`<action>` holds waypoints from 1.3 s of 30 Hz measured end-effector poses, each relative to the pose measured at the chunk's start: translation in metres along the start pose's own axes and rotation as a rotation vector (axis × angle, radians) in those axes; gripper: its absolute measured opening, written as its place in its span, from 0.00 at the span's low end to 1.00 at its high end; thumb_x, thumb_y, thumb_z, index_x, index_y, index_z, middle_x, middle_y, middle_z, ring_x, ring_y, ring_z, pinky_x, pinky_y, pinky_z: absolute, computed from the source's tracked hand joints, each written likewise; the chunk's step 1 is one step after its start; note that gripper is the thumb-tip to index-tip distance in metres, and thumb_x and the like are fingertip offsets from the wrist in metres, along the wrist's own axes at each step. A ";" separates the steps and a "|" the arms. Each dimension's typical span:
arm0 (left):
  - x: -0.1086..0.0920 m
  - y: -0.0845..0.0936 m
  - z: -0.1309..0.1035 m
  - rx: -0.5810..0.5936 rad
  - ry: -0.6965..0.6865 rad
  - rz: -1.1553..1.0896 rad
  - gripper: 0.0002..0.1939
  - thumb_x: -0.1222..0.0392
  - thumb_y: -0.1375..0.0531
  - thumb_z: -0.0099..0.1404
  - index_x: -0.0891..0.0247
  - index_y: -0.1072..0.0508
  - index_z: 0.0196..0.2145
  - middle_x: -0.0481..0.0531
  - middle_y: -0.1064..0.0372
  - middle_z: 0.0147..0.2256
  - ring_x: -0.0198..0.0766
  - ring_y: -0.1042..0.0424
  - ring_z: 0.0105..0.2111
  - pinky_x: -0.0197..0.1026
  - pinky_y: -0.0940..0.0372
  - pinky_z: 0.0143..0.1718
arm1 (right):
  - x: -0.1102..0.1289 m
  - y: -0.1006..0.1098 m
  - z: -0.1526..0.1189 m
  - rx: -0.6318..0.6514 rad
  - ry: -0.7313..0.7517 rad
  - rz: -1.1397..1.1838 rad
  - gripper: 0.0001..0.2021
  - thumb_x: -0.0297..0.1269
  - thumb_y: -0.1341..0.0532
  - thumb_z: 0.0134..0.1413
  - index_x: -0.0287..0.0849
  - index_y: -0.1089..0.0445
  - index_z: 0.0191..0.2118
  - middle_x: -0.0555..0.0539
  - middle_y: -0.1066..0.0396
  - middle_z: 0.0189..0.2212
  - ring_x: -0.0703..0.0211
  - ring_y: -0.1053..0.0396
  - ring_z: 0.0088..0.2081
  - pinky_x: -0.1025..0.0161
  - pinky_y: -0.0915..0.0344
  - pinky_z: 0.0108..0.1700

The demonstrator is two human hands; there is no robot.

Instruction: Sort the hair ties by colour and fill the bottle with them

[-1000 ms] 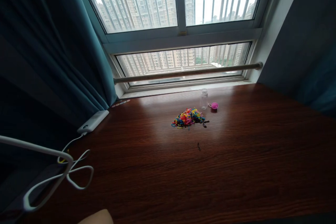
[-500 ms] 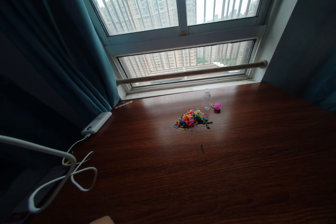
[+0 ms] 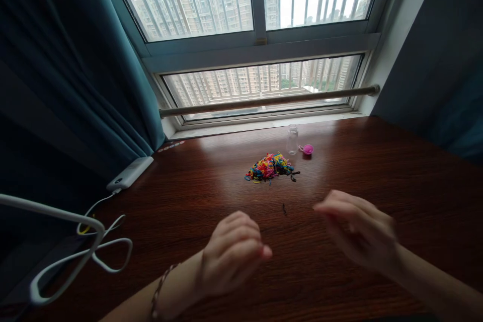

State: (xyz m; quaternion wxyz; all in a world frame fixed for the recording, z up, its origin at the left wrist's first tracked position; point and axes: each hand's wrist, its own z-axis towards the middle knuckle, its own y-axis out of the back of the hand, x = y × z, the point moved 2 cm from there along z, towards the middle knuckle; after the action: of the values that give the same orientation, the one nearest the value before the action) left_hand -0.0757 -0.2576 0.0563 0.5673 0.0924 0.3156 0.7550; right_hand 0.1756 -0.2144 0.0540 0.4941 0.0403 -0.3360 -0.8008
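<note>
Lying loose: a single dark band (image 3: 284,209) is being seen on the wooden table (image 3: 377,171), between the two hands and a little beyond them; it is being touched by neither
Left hand: the left hand (image 3: 231,256) is being held just above the table, near the band and on its near left; the fingers (image 3: 245,249) are being curled loosely inward, half closed, with nothing being gripped; a braided bracelet (image 3: 160,287) is being worn at the wrist
Right hand: the right hand (image 3: 358,234) is being held blurred over the table, right of the band; its fingers (image 3: 334,206) are being stretched toward the band, loosely open, with nothing being held
Pile: a heap of small coloured rubber bands (image 3: 268,167) is being left farther back, well apart from both hands; a few dark bands are lying at its right edge
Bottle: a small clear bottle (image 3: 292,139) is being kept upright just behind the pile, uncapped; a pink cap (image 3: 308,149) is lying just beside it on the right
Surface: dark reddish wood is being lit by window glare
Left edge: a white power bank (image 3: 130,173) is being shown with a white cable (image 3: 109,256) looping toward a white bent bar (image 3: 56,216)
Room: a barred window (image 3: 256,5) is being framed by a teal curtain (image 3: 75,70); a rod (image 3: 264,102) is running across the lower pane; tower blocks are being seen outside
</note>
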 end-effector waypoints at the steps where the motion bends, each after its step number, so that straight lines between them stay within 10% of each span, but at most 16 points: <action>1: 0.022 -0.008 0.007 0.024 -0.005 0.005 0.08 0.70 0.41 0.56 0.61 0.34 0.34 0.49 0.33 0.26 0.35 0.35 0.27 0.42 0.36 0.30 | -0.013 -0.007 0.001 0.028 -0.042 0.006 0.06 0.36 0.46 0.56 0.44 0.33 0.37 0.47 0.31 0.29 0.63 0.35 0.28 0.65 0.36 0.30; 6: 0.117 -0.037 0.012 0.137 0.068 0.259 0.04 0.66 0.45 0.60 0.64 0.34 0.27 0.49 0.36 0.24 0.33 0.38 0.26 0.39 0.41 0.31 | -0.101 -0.053 0.007 0.097 -0.343 -0.005 0.06 0.34 0.43 0.52 0.40 0.32 0.29 0.49 0.33 0.24 0.64 0.37 0.24 0.66 0.41 0.27; 11: 0.153 -0.060 0.005 0.298 0.041 0.418 0.07 0.62 0.47 0.62 0.63 0.31 0.29 0.51 0.34 0.27 0.36 0.38 0.30 0.40 0.42 0.34 | -0.142 -0.075 -0.005 0.147 -0.511 -0.045 0.04 0.35 0.40 0.47 0.40 0.31 0.30 0.50 0.35 0.26 0.63 0.37 0.25 0.65 0.40 0.30; 17: 0.172 -0.064 -0.001 0.245 0.296 0.420 0.08 0.61 0.48 0.63 0.62 0.29 0.32 0.51 0.34 0.30 0.37 0.38 0.33 0.40 0.42 0.37 | -0.141 -0.076 -0.013 0.235 -0.520 -0.103 0.04 0.31 0.43 0.49 0.41 0.34 0.26 0.49 0.36 0.26 0.61 0.37 0.28 0.65 0.41 0.32; 25: 0.168 -0.068 0.002 0.355 0.255 0.439 0.10 0.56 0.46 0.61 0.58 0.28 0.38 0.52 0.34 0.33 0.38 0.39 0.35 0.40 0.43 0.36 | -0.119 -0.076 -0.011 0.197 -0.469 -0.081 0.03 0.30 0.49 0.55 0.41 0.40 0.31 0.48 0.36 0.26 0.60 0.38 0.28 0.64 0.42 0.32; 34: 0.169 -0.072 0.006 0.379 0.210 0.453 0.09 0.56 0.46 0.61 0.56 0.26 0.31 0.50 0.33 0.32 0.37 0.39 0.34 0.41 0.47 0.38 | -0.047 -0.080 -0.001 0.515 0.044 0.244 0.06 0.34 0.45 0.55 0.42 0.33 0.37 0.47 0.32 0.30 0.60 0.37 0.34 0.64 0.39 0.38; 39: 0.166 -0.070 0.007 0.330 0.199 0.437 0.07 0.59 0.45 0.60 0.57 0.27 0.29 0.49 0.31 0.30 0.36 0.38 0.33 0.41 0.46 0.38 | -0.062 -0.077 -0.001 0.297 -0.115 0.139 0.08 0.34 0.46 0.55 0.42 0.32 0.39 0.45 0.31 0.34 0.58 0.35 0.36 0.61 0.38 0.40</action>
State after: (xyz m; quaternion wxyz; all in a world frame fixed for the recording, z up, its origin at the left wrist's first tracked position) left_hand -0.0730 -0.0919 -0.0148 0.3348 0.1749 0.4607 0.8031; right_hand 0.1486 -0.1421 -0.0074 0.5170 0.0435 -0.4804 -0.7071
